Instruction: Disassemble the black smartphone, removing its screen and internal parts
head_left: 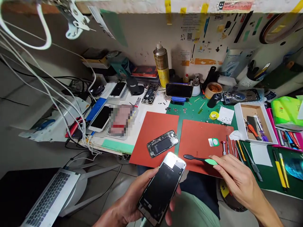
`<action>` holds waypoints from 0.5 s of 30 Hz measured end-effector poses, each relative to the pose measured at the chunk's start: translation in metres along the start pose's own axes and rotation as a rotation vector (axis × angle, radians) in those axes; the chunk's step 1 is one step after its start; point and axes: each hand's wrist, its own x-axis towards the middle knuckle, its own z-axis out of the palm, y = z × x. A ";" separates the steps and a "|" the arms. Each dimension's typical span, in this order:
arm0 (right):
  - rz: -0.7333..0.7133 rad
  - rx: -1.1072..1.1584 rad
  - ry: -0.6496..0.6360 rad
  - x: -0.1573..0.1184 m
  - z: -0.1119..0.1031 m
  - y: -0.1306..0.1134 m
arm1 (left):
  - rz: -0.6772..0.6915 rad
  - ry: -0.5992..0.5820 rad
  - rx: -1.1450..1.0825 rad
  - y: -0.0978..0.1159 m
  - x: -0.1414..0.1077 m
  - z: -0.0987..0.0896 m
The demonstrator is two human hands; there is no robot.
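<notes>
A left hand (127,200) gripped a phone display panel (161,189) by its edges near an opened phone body (163,144) on a red mat (153,123), its fall risked by any loosened grip, as the right hand (240,176) pinched a green-and-black tool (210,161).
</notes>
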 end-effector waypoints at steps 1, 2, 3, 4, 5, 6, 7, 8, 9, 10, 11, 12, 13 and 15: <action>-0.007 -0.005 -0.021 0.001 -0.002 0.001 | -0.016 -0.012 -0.002 -0.002 0.001 0.000; -0.018 -0.010 -0.039 0.003 -0.002 0.000 | -0.029 -0.019 -0.003 -0.004 0.002 -0.001; -0.033 -0.013 -0.056 0.006 -0.002 -0.001 | -0.034 -0.025 -0.008 -0.006 0.003 -0.001; -0.052 -0.018 -0.072 0.009 -0.001 -0.002 | -0.031 -0.026 -0.019 -0.007 0.004 -0.002; -0.068 -0.033 -0.076 0.012 0.001 -0.004 | -0.030 -0.023 -0.034 -0.009 0.005 -0.003; -0.074 -0.065 -0.061 0.015 0.003 -0.005 | -0.030 -0.018 -0.053 -0.010 0.006 -0.004; -0.068 -0.110 -0.035 0.017 0.004 -0.006 | -0.041 -0.017 -0.066 -0.011 0.006 -0.005; -0.053 -0.156 -0.001 0.019 0.005 -0.007 | -0.056 -0.014 -0.072 -0.012 0.007 -0.006; -0.032 -0.184 0.028 0.019 0.004 -0.008 | -0.079 -0.013 -0.070 -0.012 0.007 -0.007; -0.016 -0.183 0.036 0.019 0.003 -0.008 | -0.103 -0.014 -0.061 -0.012 0.007 -0.007; -0.016 -0.154 0.019 0.018 0.002 -0.008 | -0.120 -0.015 -0.049 -0.012 0.007 -0.008; -0.030 -0.108 -0.022 0.017 0.001 -0.008 | -0.134 -0.015 -0.036 -0.012 0.007 -0.009; -0.052 -0.069 -0.067 0.016 -0.001 -0.008 | -0.149 -0.017 -0.025 -0.012 0.007 -0.010; -0.079 -0.086 -0.093 0.015 -0.002 -0.009 | -0.160 -0.017 -0.018 -0.012 0.007 -0.011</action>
